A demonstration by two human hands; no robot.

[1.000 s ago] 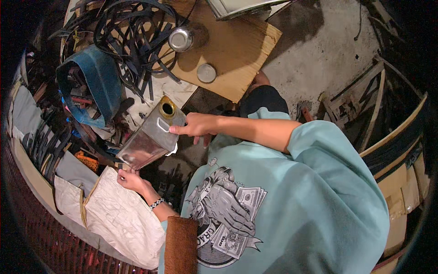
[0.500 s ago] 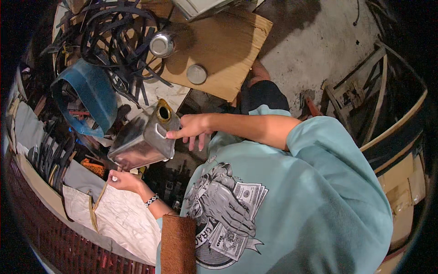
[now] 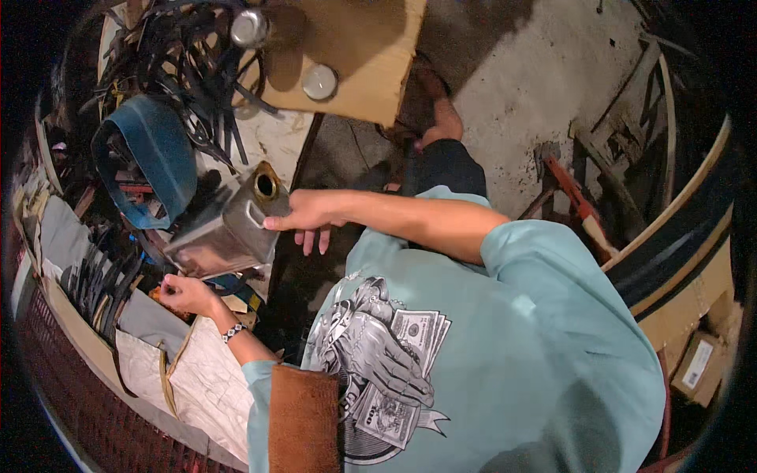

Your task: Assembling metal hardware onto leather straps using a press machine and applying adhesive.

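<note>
A square-sided metal can (image 3: 225, 232) is held tilted left of my body, its round yellowish-rimmed opening at the upper end. My right hand (image 3: 303, 217) grips the can's handle, the thumb across it and the other fingers hanging beside it. Just below the can's lower end is my left hand (image 3: 192, 296), with a patterned band on the wrist. Its fingers are curled closed; what they hold, if anything, cannot be made out. A wide blue loop of band material (image 3: 162, 150) lies beyond the can.
A wooden board (image 3: 355, 47) at the far side carries a silver canister (image 3: 249, 29) and a round lid-like disc (image 3: 319, 82). Tangled black strips (image 3: 197, 75) lie left of it. White sheeting (image 3: 209, 394) spreads near my left forearm. Cardboard boxes (image 3: 702, 366) stand at right.
The view has shifted, so the board sits higher and further left. The can and both hands have moved a little left, closer to the blue loop. My right hand keeps its grip.
</note>
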